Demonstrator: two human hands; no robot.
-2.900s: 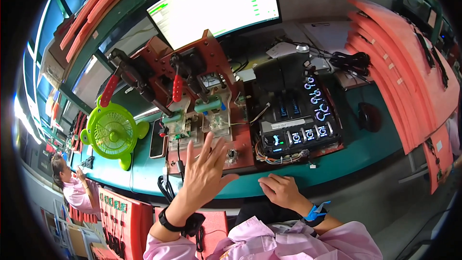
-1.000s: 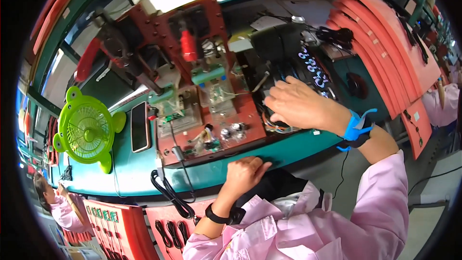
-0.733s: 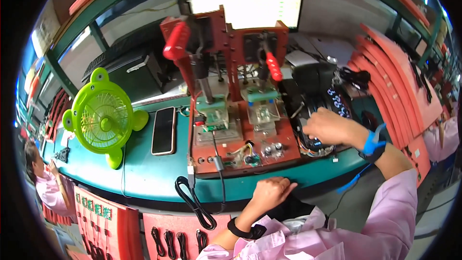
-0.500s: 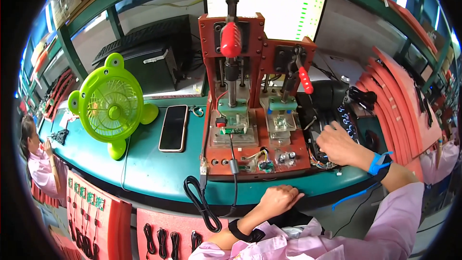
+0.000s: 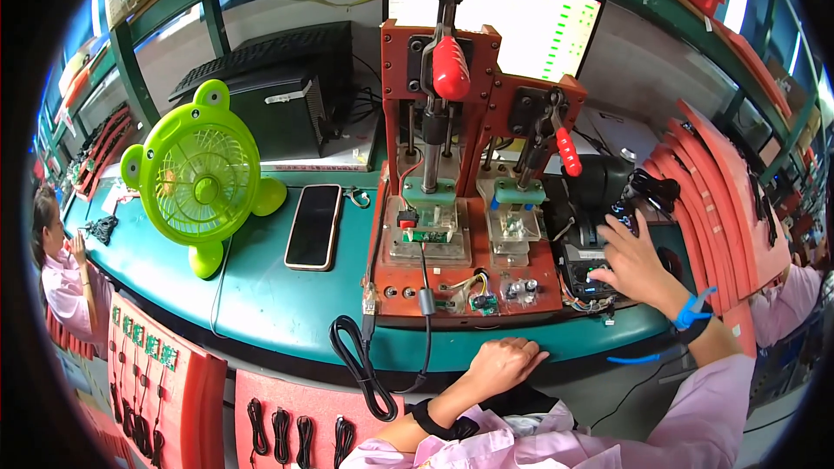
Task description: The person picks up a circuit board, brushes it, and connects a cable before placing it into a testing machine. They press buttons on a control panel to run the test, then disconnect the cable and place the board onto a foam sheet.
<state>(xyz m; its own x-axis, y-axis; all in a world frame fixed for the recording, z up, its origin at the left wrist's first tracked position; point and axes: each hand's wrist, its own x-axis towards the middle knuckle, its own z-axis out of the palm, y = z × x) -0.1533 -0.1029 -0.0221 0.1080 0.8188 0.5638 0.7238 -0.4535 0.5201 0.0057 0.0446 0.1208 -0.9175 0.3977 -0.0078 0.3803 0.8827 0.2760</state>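
Note:
My left hand (image 5: 506,365) lies curled at the table's front edge, below the red test fixture (image 5: 521,282); no object shows in it. Fingers spread, my right hand (image 5: 638,256) is over a dark device with a small lit display (image 5: 591,288), right of the fixture. Its fingertips are near a black keypad (image 5: 622,215); whether they touch it I cannot tell. The fixture carries two toggle clamps with red handles, one tall (image 5: 452,69) and one shorter (image 5: 568,153). A green circuit board (image 5: 427,236) sits under the tall clamp, with a black cable (image 5: 426,269) running from it.
A green frog-shaped fan (image 5: 206,187) and a phone (image 5: 314,227) stand left of the fixture. Coiled cables lie on red foam (image 5: 295,391) at the front. Stacked red foam sheets (image 5: 721,208) rise on the right. A lit monitor (image 5: 530,17) is behind. A co-worker (image 5: 65,269) sits far left.
My right hand has moved right, off the spot beside the fixture, and its fingers have spread. My left hand stays put. The whole view has shifted slightly.

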